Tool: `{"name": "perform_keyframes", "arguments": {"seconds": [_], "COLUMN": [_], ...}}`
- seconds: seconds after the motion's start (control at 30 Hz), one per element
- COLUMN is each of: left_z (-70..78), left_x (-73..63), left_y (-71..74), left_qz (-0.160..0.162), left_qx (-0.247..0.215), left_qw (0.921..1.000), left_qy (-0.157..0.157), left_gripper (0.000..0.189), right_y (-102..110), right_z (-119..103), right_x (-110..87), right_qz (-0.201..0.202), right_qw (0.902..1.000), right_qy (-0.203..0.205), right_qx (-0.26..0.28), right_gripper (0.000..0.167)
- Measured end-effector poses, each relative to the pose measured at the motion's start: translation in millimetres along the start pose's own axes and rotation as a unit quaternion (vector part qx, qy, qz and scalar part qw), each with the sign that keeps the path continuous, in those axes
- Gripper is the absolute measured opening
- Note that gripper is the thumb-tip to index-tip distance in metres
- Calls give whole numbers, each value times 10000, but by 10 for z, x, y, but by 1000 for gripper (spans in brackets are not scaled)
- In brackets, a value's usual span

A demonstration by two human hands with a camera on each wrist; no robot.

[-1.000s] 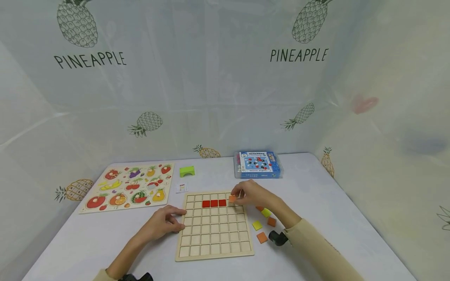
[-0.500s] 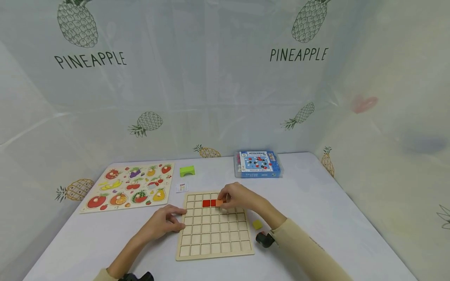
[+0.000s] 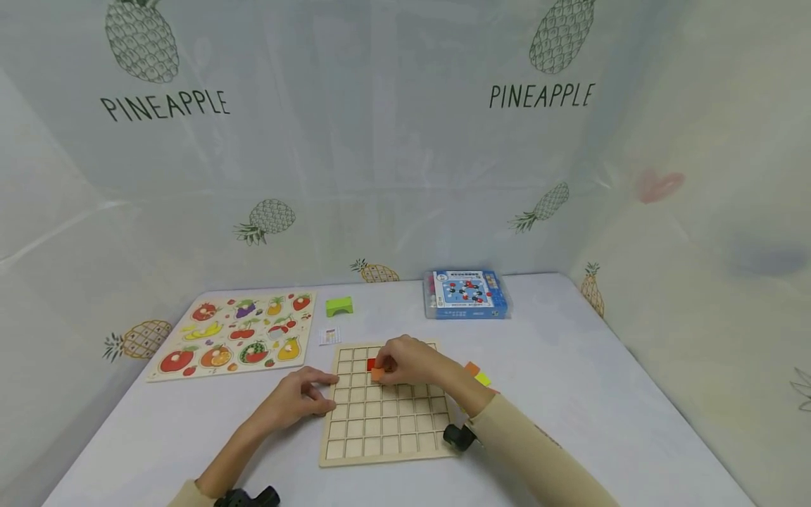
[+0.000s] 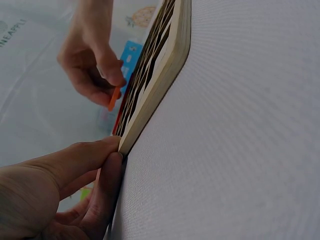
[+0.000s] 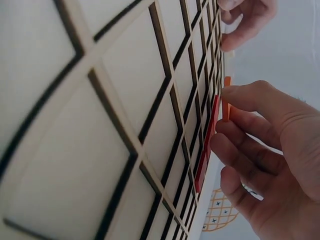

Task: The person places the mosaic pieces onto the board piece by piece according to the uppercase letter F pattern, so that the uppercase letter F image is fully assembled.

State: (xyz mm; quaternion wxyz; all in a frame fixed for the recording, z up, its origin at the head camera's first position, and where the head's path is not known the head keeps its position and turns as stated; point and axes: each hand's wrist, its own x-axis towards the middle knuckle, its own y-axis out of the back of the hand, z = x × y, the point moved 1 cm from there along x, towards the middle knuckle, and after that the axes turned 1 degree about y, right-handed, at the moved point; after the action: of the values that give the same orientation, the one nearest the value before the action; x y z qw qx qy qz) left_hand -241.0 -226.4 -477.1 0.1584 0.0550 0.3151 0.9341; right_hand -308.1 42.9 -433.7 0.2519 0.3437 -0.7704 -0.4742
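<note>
One orange square tile (image 3: pixel 376 375): we pinch it with our right hand (image 3: pixel 408 361), lower centre of the frame.
Pale wooden grid board (image 3: pixel 373 428): beneath the tile; our left hand (image 3: pixel 291 401), fingers spread, touches its left edge.

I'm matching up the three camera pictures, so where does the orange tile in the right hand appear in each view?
Head: lower middle, slightly left of centre, the orange tile pinched by the right hand.
Left wrist: left of centre, above mid-height, a thin edge-on strip.
Right wrist: right of centre, above mid-height, an upright sliver.
Shared landmark: the wooden grid board, seen in all three.
</note>
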Motion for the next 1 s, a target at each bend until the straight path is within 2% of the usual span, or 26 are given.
{"name": "perform_keyframes", "arguments": {"seconds": [0.4,0.7,1.0], "left_z": [12,19,1], "left_x": [3,2,2], "left_y": [13,8,4], "left_qz": [-11,-17,-25], "left_qx": [-58,-95,-101], "left_qw": [10000,9999,9999], "left_qy": [-68,99,31], "left_gripper": [48,48,48], "right_y": [-60,-70,-78], "right_z": [-63,-95,-99], "right_x": [51,72,63], "right_qz": [-45,-14,-35], "right_qw": [9997,9992,9990], "right_qy": [-174,-246,-288], "right_qx": [-182,-317,-353], "right_gripper": [18,21,24]}}
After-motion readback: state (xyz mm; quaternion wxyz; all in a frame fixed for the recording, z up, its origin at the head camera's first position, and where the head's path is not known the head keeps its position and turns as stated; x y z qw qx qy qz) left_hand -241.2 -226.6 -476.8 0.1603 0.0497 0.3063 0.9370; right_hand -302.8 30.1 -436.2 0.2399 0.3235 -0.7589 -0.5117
